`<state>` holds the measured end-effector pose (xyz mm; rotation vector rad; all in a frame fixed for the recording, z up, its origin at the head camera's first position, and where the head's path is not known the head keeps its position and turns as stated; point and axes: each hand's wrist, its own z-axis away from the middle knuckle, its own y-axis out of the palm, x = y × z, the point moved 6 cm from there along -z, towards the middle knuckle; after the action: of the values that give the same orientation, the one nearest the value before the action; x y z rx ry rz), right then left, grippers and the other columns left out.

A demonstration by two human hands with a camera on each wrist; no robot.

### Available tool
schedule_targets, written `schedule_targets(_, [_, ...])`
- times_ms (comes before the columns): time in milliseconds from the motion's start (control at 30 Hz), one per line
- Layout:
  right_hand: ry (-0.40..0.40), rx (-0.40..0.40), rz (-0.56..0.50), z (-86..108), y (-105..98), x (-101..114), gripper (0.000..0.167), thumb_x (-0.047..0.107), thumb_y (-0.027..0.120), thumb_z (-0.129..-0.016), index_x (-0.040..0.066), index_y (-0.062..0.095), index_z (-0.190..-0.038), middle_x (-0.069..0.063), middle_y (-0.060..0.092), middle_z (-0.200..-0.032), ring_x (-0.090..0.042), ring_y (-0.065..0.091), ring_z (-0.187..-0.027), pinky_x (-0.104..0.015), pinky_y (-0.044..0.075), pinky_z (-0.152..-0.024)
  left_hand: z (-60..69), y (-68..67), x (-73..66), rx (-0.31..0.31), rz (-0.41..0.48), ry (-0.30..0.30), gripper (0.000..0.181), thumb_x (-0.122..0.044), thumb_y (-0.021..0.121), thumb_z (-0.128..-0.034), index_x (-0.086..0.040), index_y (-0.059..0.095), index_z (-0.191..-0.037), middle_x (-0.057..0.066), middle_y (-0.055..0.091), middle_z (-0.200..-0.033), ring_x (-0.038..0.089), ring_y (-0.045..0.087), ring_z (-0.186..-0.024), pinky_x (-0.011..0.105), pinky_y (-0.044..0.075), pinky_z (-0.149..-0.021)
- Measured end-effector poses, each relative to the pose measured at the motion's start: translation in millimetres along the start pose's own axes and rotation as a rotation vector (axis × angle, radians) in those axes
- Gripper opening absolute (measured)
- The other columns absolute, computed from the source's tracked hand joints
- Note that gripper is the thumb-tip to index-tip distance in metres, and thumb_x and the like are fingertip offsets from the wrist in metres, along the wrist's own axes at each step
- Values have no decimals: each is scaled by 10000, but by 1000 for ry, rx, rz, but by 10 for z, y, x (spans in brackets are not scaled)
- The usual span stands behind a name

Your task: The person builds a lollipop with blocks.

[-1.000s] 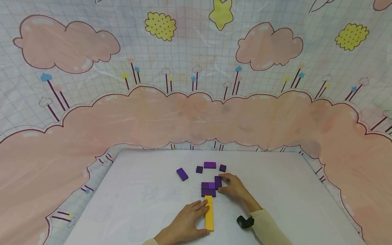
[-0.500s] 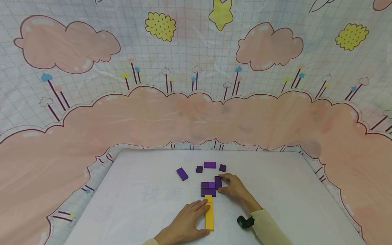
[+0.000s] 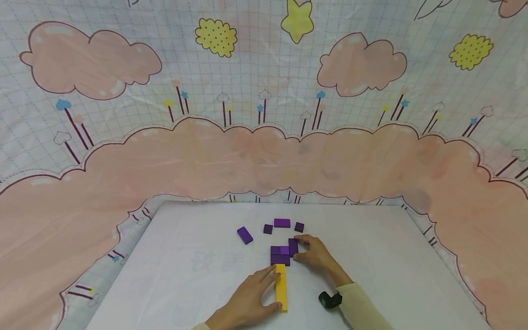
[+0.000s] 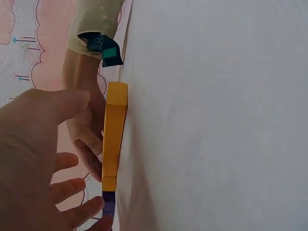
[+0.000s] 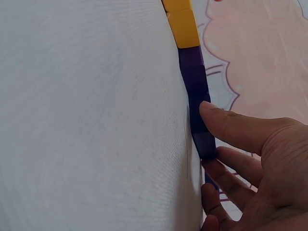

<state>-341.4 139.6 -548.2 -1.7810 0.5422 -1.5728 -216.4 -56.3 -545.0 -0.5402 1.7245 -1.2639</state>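
My right hand (image 3: 315, 254) pinches a dark purple oblong block (image 3: 293, 248) by its two ends, thumb at the near end. That block stands against the right side of a purple group, where two small squares (image 3: 280, 250) lie behind another oblong (image 3: 280, 260). Running toward me from the group is a yellow column, a short block (image 3: 280, 268) and a long block (image 3: 281, 293). My left hand (image 3: 247, 299) hovers at the column's left side with fingers spread. In the left wrist view its thumb and fingers look apart from the yellow long block (image 4: 114, 134).
Farther back on the white table (image 3: 177, 256) lie a tilted purple oblong (image 3: 245, 235), a small dark cube (image 3: 268, 228), another oblong (image 3: 282, 223) and a second cube (image 3: 299, 227). A dark green device (image 3: 330, 300) sits at my right sleeve. A patterned cloth (image 3: 264, 160) surrounds the table.
My left fingers and thumb have drawn slightly left off the yellow column. My right hand keeps its hold on the purple block. The head view has shifted a little.
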Motion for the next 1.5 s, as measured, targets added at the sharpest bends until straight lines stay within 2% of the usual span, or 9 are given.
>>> schedule_targets(100, [5,0,9,-4,12,-11,556,169,827,-778,128,633,-1297,-161,593,-1369,-389,536,-1274,-568,413,-1087,25,-76,3,-59,-6,3,663,-562,620,-888,-265,459,-1459,-33,393,-1563,245,471,-1365,513,442,-1078])
schedule_targets(300, [14,1,8,-2,32,-36,561,181,827,-782,144,628,-1305,-147,586,-1382,-384,519,-1292,-571,400,-1097,72,-227,76,-141,12,-28,625,-493,645,-897,-235,485,-1443,-34,465,-1507,220,502,-1338,497,471,-1057])
schedule_targets(533, [-7,2,-17,31,36,-31,578,174,825,-780,118,617,-1316,-158,581,-1385,-407,486,-1319,-590,357,-1124,100,-426,181,-326,13,-1,554,-365,705,-882,-155,560,-1374,-5,556,-1418,219,552,-1286,457,500,-1028])
schedule_targets(700, [-8,5,-11,23,42,-13,560,179,812,-798,128,617,-1321,-143,574,-1400,-398,477,-1333,-586,358,-1125,84,-561,293,-434,50,-25,542,-305,743,-854,-152,585,-1350,3,582,-1389,223,560,-1284,442,499,-1032])
schedule_targets(933, [7,13,-12,18,67,-26,571,182,805,-806,131,604,-1338,-151,553,-1423,-405,448,-1361,-593,336,-1139,39,-650,448,-477,83,-92,540,-299,740,-862,-158,577,-1357,53,586,-1386,256,556,-1289,454,480,-1057])
schedule_targets(1167, [20,28,-6,35,79,-61,570,202,803,-811,156,603,-1343,-141,550,-1429,-399,453,-1359,-586,350,-1133,7,-719,572,-531,145,-120,535,-238,752,-851,-107,585,-1342,98,590,-1379,300,548,-1296,476,467,-1064])
schedule_targets(1333, [14,6,-2,35,33,-58,566,194,805,-807,156,607,-1336,-142,557,-1421,-399,459,-1355,-591,353,-1128,-61,-778,657,-555,185,-133,525,-236,736,-870,-96,575,-1349,107,580,-1394,318,531,-1313,500,452,-1076])
schedule_targets(1500, [18,17,-4,28,34,-69,566,205,809,-805,165,610,-1334,-136,553,-1427,-400,450,-1362,-597,346,-1130,-94,-774,746,-577,188,-149,511,-232,735,-870,-92,583,-1338,110,593,-1376,320,544,-1299,501,458,-1065])
